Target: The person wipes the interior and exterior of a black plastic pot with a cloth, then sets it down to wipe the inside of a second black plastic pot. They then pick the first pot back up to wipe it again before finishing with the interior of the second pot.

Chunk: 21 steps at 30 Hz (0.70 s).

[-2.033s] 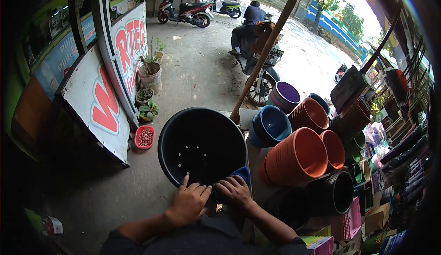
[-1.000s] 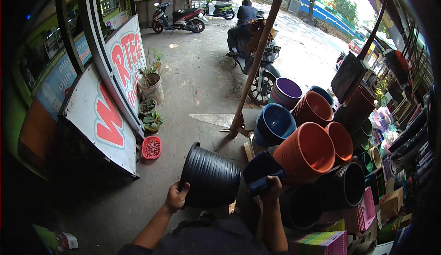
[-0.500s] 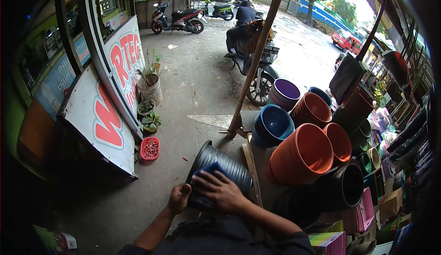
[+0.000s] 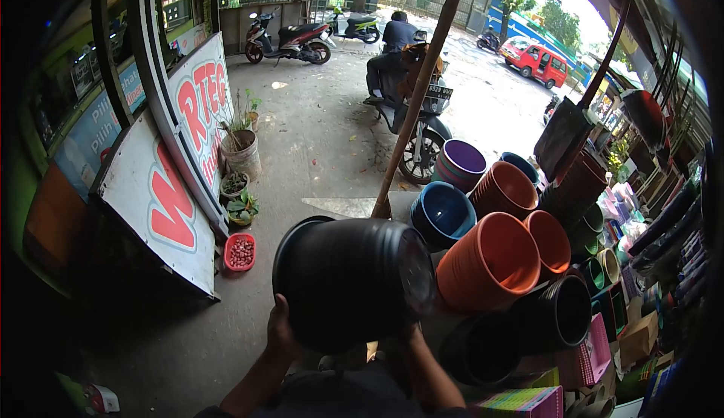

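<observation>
A large black plastic bucket (image 4: pixel 343 278) is raised in front of me, tipped on its side with its rim to the left and its base to the right. My left hand (image 4: pixel 282 333) grips it near the rim, the thumb showing along the side. Under the base end, my right hand (image 4: pixel 411 340) supports it, and its fingers are mostly hidden behind the bucket. The blue cloth does not show in the current view.
Stacked orange buckets (image 4: pixel 490 260), a blue bucket (image 4: pixel 443 214) and black buckets (image 4: pixel 554 309) crowd the right. A slanted pole (image 4: pixel 418 90) rises ahead. Left are a white signboard (image 4: pixel 162 211) and a red tub (image 4: pixel 240 252). A person (image 4: pixel 396 37) sits on a motorbike (image 4: pixel 422 120).
The black bucket has come up closer to me and turned. My right hand has left its side, where it pressed a blue cloth, and is now beneath its base end. A red van moved left.
</observation>
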Tool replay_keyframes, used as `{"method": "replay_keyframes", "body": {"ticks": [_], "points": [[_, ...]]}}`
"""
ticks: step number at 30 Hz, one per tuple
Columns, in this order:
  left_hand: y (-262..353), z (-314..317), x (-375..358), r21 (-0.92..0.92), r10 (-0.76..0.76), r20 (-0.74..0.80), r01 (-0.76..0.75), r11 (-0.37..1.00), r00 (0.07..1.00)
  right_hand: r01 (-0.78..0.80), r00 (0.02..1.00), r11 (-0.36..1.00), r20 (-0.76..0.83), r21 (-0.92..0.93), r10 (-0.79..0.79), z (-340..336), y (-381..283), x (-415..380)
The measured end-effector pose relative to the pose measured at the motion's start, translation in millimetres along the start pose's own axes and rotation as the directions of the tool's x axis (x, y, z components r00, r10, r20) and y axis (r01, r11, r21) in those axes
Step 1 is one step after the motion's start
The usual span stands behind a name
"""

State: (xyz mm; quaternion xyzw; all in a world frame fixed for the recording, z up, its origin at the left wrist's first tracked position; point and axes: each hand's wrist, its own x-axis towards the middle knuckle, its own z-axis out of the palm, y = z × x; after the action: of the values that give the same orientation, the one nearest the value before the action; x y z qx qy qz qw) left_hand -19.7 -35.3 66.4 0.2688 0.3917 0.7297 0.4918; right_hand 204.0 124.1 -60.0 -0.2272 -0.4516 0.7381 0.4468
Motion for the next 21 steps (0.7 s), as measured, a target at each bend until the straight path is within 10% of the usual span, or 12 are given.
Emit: {"method": "replay_keyframes", "body": {"ticks": [2,5,6,7,10,17,20,21], "points": [[0,15,11,-0.415,-0.105,-0.085,0.06,0.908,0.991,0.192,0.981,0.981,-0.003,-0.001,-0.192,15,19,-8],[-16,14,24,-0.547,-0.171,-0.103,0.088,0.833,0.98,0.017,0.973,1.0,-0.23,-0.016,-0.02,66,8,-26],[-12,20,26,-0.537,-0.173,-0.087,0.1,0.837,0.981,0.233,0.923,0.825,-0.15,-0.515,-0.354,83,-3,-35],[-7,28,25,-0.521,-0.194,-0.111,0.109,0.847,0.975,0.349,0.812,0.379,0.075,-0.857,-0.579,94,-12,-42],[-16,30,26,-0.447,-0.297,-0.104,0.222,0.867,0.949,0.409,0.87,-0.039,0.403,-0.912,-0.283,108,-24,-59],[-41,9,11,-0.013,-0.273,0.055,0.274,0.962,0.96,0.636,0.765,-0.239,0.639,-0.734,0.077,125,-94,3],[-20,6,3,0.226,-0.322,0.106,0.293,0.929,0.941,0.526,0.814,-0.007,0.501,-0.85,0.294,98,-130,44],[-14,4,2,0.339,-0.349,0.154,0.282,0.898,0.924,0.343,0.832,0.261,0.421,-0.902,0.362,76,-133,63]]}}
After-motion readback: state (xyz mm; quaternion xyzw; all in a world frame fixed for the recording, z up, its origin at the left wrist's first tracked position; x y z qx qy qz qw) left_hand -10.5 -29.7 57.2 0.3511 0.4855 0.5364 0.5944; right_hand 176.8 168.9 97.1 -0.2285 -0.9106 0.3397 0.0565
